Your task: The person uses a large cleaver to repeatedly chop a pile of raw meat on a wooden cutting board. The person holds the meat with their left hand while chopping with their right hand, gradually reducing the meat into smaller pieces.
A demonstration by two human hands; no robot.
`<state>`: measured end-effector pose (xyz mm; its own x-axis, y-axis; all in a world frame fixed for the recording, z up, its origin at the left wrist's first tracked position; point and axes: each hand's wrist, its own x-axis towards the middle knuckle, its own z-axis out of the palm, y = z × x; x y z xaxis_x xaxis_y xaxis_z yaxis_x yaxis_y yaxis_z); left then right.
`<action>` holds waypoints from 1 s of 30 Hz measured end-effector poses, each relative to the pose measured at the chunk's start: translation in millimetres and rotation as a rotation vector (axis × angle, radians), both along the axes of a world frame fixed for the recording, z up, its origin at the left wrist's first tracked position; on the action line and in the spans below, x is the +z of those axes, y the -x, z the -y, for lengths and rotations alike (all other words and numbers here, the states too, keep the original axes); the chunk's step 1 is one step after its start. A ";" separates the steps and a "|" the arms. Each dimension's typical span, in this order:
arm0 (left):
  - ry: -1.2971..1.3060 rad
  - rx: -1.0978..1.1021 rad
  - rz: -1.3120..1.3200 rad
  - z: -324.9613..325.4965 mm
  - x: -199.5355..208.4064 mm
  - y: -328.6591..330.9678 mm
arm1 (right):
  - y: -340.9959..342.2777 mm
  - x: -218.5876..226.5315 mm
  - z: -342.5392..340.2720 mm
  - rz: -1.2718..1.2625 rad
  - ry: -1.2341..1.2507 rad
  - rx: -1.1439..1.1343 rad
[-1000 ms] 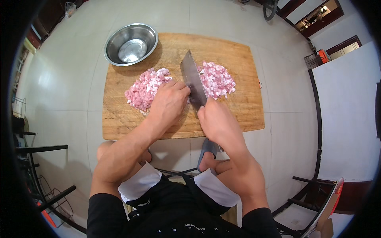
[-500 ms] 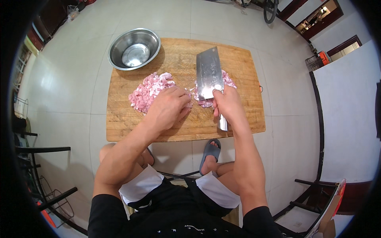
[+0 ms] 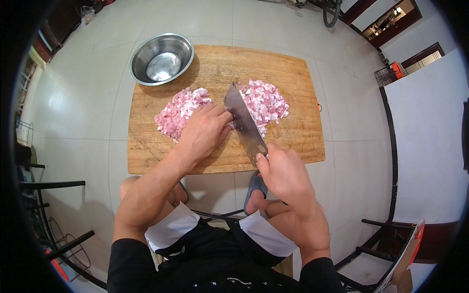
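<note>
My right hand (image 3: 286,173) grips the handle of a wide metal cleaver (image 3: 244,122). The blade stands on edge, slanting from upper left down toward my right hand, just left of a pile of chopped pink meat (image 3: 266,100). Against the blade's left side, my left hand (image 3: 205,127) rests with bent, closed fingers on the right edge of another heap of diced meat (image 3: 176,115). Its fingertips are partly hidden, with bits of meat under them. Both heaps lie on a thick wooden cutting board (image 3: 215,66).
A steel bowl (image 3: 185,63) stands over the board's far left corner. Below the near edge are my feet in grey slippers (image 3: 255,185) on the tiled floor. Black-framed chairs flank me, one at left (image 3: 53,184) and one at right (image 3: 381,244).
The cleaver has turned from lying flat over the right heap to standing on edge beside my left fingers. My right hand has moved nearer to me, uncovering that heap.
</note>
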<state>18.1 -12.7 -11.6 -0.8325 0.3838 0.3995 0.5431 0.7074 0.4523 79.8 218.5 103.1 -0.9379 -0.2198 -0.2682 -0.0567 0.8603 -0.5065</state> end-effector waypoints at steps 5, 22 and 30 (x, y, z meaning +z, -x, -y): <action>-0.005 -0.007 -0.019 -2.4 -2.5 1.2 | -3.6 0.8 -5.7 -0.079 0.023 0.123; 0.033 -0.059 0.041 -2.1 -2.7 2.5 | 75.0 -48.5 23.7 -0.035 -0.010 -0.007; -0.116 0.147 -0.004 -8.4 -6.6 1.6 | 62.7 -47.7 12.5 -0.085 -0.025 0.051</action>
<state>16.5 -4.3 -18.2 -0.8745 0.2094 0.4376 0.4398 0.7228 0.5331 17.0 206.0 55.4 -0.9453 -0.2621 -0.1944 -0.1426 0.8677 -0.4762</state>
